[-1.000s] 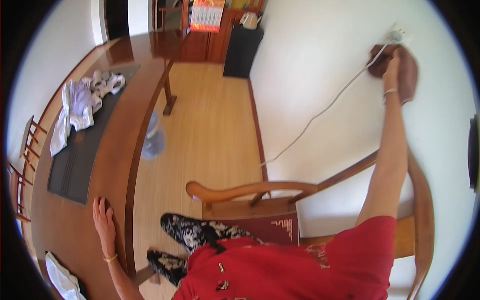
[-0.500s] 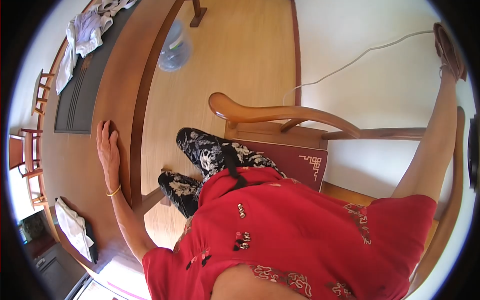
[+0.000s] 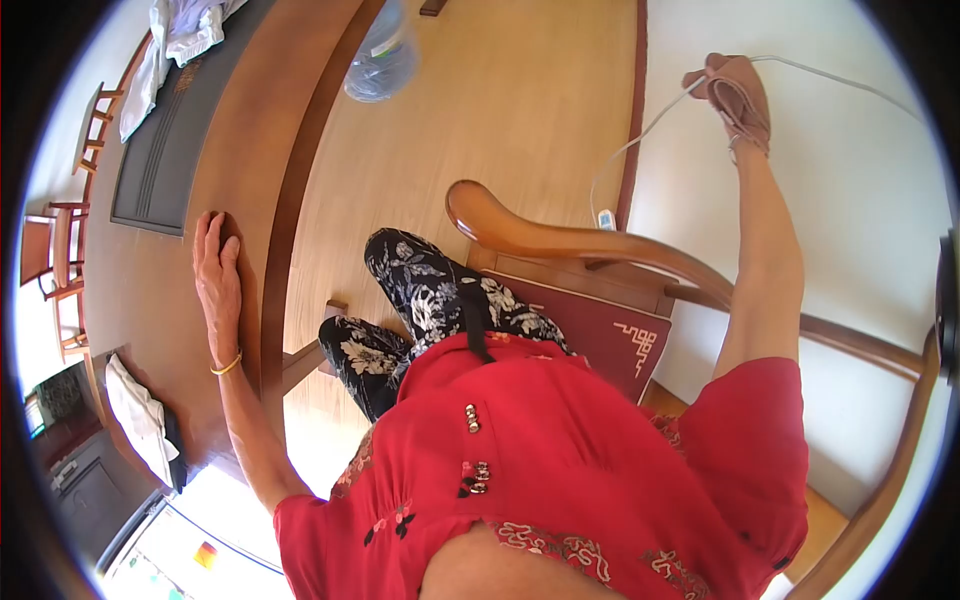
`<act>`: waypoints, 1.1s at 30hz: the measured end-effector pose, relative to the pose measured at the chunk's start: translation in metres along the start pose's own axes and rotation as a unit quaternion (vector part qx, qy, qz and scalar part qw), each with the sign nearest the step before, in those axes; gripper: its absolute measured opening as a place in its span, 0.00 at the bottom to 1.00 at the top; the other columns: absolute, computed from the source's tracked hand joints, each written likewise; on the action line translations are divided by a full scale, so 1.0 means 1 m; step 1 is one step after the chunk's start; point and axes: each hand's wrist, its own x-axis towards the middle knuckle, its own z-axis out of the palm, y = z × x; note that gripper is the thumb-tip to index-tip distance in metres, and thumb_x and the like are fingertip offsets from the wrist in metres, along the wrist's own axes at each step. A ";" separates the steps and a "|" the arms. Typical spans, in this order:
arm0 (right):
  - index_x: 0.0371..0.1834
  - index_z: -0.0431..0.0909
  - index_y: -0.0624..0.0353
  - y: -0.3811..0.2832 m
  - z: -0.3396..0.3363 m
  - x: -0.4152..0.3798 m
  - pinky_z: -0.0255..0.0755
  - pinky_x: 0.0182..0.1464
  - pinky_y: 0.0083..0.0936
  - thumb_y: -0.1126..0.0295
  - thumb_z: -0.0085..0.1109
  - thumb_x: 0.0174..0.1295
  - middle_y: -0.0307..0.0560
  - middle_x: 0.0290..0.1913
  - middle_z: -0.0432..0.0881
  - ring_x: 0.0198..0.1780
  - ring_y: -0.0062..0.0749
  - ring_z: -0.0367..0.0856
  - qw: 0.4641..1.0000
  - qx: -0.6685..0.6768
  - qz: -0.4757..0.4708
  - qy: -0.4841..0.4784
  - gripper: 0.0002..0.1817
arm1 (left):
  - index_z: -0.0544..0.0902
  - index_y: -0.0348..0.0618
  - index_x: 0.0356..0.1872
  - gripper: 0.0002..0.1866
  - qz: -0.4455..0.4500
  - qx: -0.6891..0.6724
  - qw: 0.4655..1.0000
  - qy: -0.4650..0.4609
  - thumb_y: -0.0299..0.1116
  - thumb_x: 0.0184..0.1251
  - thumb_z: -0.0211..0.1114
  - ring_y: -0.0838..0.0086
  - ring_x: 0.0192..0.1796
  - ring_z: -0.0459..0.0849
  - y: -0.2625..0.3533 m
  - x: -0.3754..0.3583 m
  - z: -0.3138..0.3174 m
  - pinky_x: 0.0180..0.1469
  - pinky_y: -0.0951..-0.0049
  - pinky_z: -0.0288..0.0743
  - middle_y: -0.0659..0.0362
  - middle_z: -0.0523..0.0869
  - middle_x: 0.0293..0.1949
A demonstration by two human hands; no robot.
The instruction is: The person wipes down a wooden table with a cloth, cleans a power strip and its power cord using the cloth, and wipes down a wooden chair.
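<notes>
While wooden floor (image 3: 480,130) lies open between the white wall (image 3: 840,220) and the near edge of a long table (image 3: 245,130), a chair's curved armrest (image 3: 560,238) bounds it below. Beside that table edge, the left hand (image 3: 217,285) rests flat, fingers extended. Before the wall, the right hand (image 3: 735,122), partly hidden, closes around a brown cloth (image 3: 744,75), where a pale cable (image 3: 640,138) passes.

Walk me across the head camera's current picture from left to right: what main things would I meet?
Wooden chairs → left hand flat on the table → clear water bottle → dark red cushion → brown cloth.
</notes>
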 end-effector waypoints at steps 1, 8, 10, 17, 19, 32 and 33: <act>0.50 0.75 0.61 0.001 0.011 -0.002 0.69 0.58 0.36 0.57 0.57 0.61 0.48 0.51 0.77 0.55 0.35 0.72 0.999 0.026 0.014 -0.012 0.21 | 0.74 0.38 0.59 0.18 -0.009 -0.012 1.000 -0.003 0.31 0.70 0.53 0.57 0.66 0.67 0.003 -0.001 -0.001 0.66 0.65 0.61 0.50 0.70 0.64; 0.51 0.74 0.64 0.054 0.066 0.076 0.68 0.63 0.42 0.62 0.58 0.59 0.51 0.54 0.75 0.60 0.40 0.71 0.957 0.270 0.057 -0.093 0.20 | 0.75 0.36 0.57 0.17 -0.019 -0.036 0.999 0.006 0.30 0.68 0.54 0.57 0.65 0.69 0.006 -0.002 -0.002 0.66 0.65 0.62 0.50 0.71 0.63; 0.49 0.74 0.65 0.031 0.094 0.081 0.69 0.59 0.40 0.61 0.53 0.60 0.51 0.50 0.77 0.52 0.44 0.76 0.929 0.346 0.094 -0.087 0.20 | 0.75 0.36 0.56 0.17 -0.023 -0.031 0.999 0.008 0.30 0.68 0.55 0.57 0.64 0.69 0.010 -0.002 -0.004 0.66 0.65 0.62 0.50 0.71 0.63; 0.47 0.72 0.64 -0.087 0.154 0.012 0.71 0.56 0.35 0.72 0.53 0.55 0.51 0.49 0.78 0.51 0.43 0.76 0.776 0.515 0.209 -0.299 0.16 | 0.77 0.35 0.52 0.17 -0.042 -0.048 0.997 0.038 0.28 0.62 0.57 0.55 0.64 0.70 0.015 0.002 -0.007 0.66 0.64 0.62 0.47 0.72 0.62; 0.53 0.69 0.66 -0.063 0.173 0.031 0.63 0.64 0.40 0.72 0.54 0.56 0.52 0.54 0.75 0.56 0.45 0.73 0.794 0.525 0.121 -0.283 0.20 | 0.77 0.34 0.51 0.17 -0.051 -0.050 0.997 0.039 0.28 0.60 0.59 0.55 0.63 0.70 0.014 0.003 -0.001 0.65 0.64 0.62 0.47 0.73 0.60; 0.52 0.74 0.59 -0.117 0.143 -0.069 0.62 0.65 0.37 0.81 0.60 0.50 0.43 0.51 0.78 0.57 0.36 0.73 0.767 0.523 0.068 -0.365 0.22 | 0.66 0.39 0.65 0.30 0.056 -0.415 0.889 -0.183 0.31 0.61 0.63 0.69 0.57 0.75 0.254 0.134 0.037 0.60 0.68 0.68 0.53 0.76 0.57; 0.52 0.74 0.60 -0.120 0.138 -0.074 0.62 0.65 0.37 0.81 0.60 0.51 0.44 0.52 0.78 0.57 0.36 0.73 0.760 0.526 0.077 -0.374 0.22 | 0.65 0.39 0.65 0.30 0.053 -0.478 0.849 -0.218 0.33 0.62 0.62 0.70 0.55 0.75 0.261 0.140 0.060 0.61 0.69 0.67 0.54 0.76 0.56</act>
